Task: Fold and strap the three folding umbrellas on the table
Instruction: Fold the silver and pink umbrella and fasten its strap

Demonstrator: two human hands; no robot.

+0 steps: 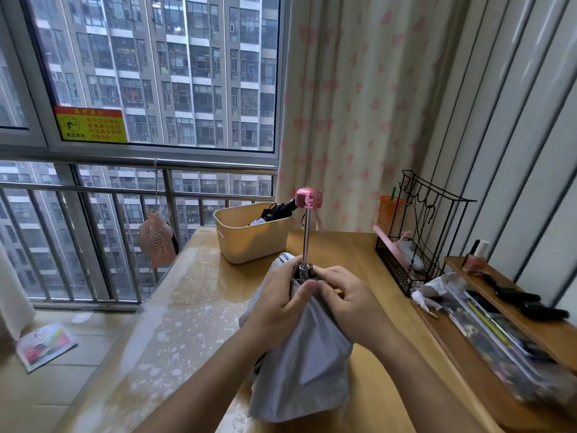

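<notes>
Both hands were closed on one thing. The left hand (281,303) wrapped the gathered cloth of the grey umbrella (306,364) just under its metal collar, and the right hand (349,303) pinched the cloth from the other side, thumbs nearly touching. The umbrella stood almost upright above the near middle of the table (193,307). Its steel shaft (306,235) rose out between the hands, with the pink handle (308,198) on top. Below the hands the canopy hung loose and unrolled toward the near edge (whether its tip rested on the table I could not tell).

I judged the umbrella to be light. Its cloth looked thin, soft and a little slippery, so it would probably puff out unless held firmly. The shaft looked stiff, but thin ribs under the cloth could bend if squeezed hard. The good places to hold seemed the handle and the bundle near the collar. A black umbrella (278,210) lay in the yellow basket (249,242) at the far side, well apart from both hands.
</notes>
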